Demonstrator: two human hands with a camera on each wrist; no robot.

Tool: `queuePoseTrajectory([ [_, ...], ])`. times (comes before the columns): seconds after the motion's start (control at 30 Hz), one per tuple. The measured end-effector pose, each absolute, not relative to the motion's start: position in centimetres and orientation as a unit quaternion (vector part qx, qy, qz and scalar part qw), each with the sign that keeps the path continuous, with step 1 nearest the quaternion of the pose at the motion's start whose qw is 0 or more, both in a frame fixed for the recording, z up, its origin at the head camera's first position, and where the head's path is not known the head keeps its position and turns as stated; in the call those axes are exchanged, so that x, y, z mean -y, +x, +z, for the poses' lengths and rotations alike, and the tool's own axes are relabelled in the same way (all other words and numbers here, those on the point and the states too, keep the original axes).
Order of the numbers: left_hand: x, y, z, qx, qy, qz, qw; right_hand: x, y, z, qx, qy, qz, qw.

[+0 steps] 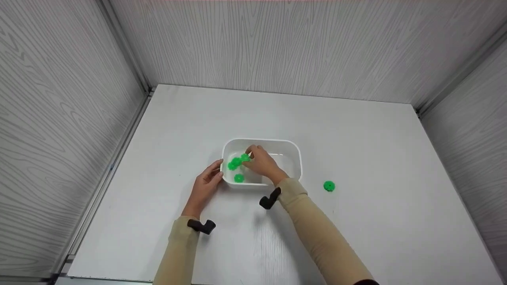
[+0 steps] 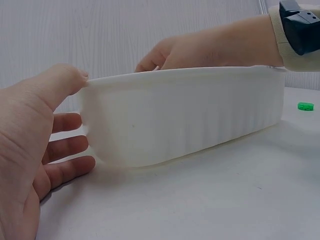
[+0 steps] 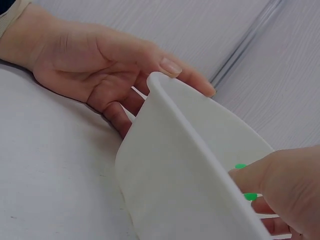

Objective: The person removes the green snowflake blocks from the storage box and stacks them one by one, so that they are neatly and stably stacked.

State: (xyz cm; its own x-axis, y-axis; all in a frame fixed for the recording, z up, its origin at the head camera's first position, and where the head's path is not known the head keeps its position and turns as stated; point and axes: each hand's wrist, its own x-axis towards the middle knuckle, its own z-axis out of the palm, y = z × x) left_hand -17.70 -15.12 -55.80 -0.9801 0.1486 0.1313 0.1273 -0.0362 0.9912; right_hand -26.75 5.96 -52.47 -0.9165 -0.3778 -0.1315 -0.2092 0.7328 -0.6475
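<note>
A white rectangular plastic tub (image 1: 288, 163) stands on the table with several small green flower-shaped pieces inside. My right hand (image 1: 262, 162) reaches into it and pinches one green flower-shaped piece (image 1: 245, 157) between thumb and fingers. Beside that piece, another green piece (image 1: 235, 162) lies in a small cluster. A separate green piece (image 1: 239, 178) is near the tub's front wall. At the tub's left end, my left hand (image 1: 203, 189) rests its fingers against the outer wall, its thumb touching the rim. The left wrist view hides the tub's inside behind its wall.
One loose green flower-shaped piece (image 1: 329, 186) lies on the white table (image 1: 380, 221) to the right of the tub. Wood-grain panels (image 1: 277, 47) enclose the table at the back and both sides. A dark wrist-worn device (image 1: 270, 198) sits at the right cuff.
</note>
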Motion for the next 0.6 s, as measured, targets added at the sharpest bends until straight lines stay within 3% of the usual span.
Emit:
queuePoseTrajectory([
  [0.6, 15.0, -17.6, -55.9, -0.697, 0.110, 0.709, -0.003, -8.5, -24.3, -51.2, -0.896, -0.191, -0.395, 0.070],
])
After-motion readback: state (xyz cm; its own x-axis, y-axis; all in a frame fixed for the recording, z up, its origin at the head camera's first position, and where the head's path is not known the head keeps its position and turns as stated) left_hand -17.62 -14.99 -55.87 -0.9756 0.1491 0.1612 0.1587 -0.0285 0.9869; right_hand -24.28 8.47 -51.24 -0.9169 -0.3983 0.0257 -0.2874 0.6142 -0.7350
